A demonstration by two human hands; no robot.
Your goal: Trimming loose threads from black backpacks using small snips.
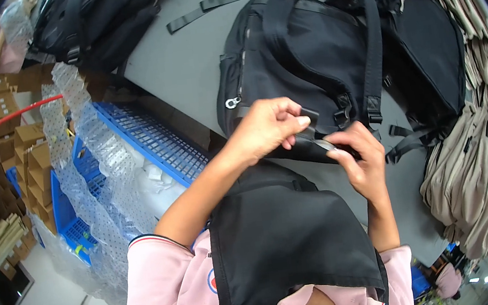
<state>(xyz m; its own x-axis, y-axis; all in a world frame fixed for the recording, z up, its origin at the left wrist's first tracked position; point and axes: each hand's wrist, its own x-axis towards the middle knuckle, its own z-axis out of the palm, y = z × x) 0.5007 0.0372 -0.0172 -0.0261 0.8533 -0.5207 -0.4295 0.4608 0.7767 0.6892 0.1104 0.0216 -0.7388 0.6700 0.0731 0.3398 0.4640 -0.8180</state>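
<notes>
Black strip (313,133), perhaps a strap, runs roughly ten to four o'clock between both hands: left hand (268,128) pinching its upper end, right hand (361,153) its lower, at the backpack (320,51)'s six-o'clock edge.

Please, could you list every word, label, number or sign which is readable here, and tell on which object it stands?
No text can be read here.
Stacked brown cardboard boxes: any print is too small to read.
Round blue-and-red emblem on the pink short-sleeved shirt: partly hidden, no readable words.
Large black fabric backpack: no readable text visible.
</notes>
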